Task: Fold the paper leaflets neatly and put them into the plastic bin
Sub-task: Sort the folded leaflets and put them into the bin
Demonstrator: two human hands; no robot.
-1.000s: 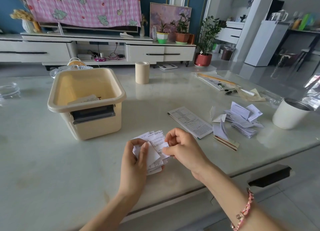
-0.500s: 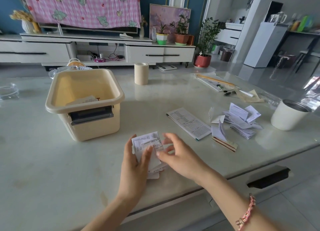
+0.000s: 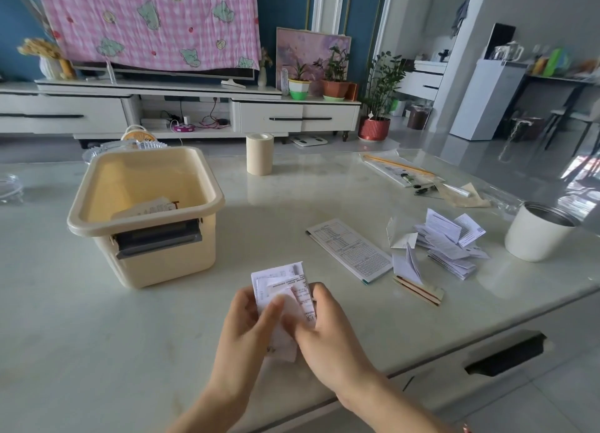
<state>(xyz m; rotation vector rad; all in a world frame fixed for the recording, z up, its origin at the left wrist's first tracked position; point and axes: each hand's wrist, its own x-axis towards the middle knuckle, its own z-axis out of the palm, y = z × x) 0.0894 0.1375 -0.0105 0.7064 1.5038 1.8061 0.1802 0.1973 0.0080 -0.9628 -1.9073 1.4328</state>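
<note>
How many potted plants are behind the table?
3. Two stand on the TV cabinet: one in a green and white pot, one in an orange pot. One in a red pot stands on the floor. Others may be hidden.

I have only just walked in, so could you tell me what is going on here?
A person grips a white leaflet with both hands, the left hand and right hand pinching it over the table, mid-fold. The plastic bin on the left already holds some folded paper. A loose pile of leaflets and a long flat leaflet wait on the right.
</note>
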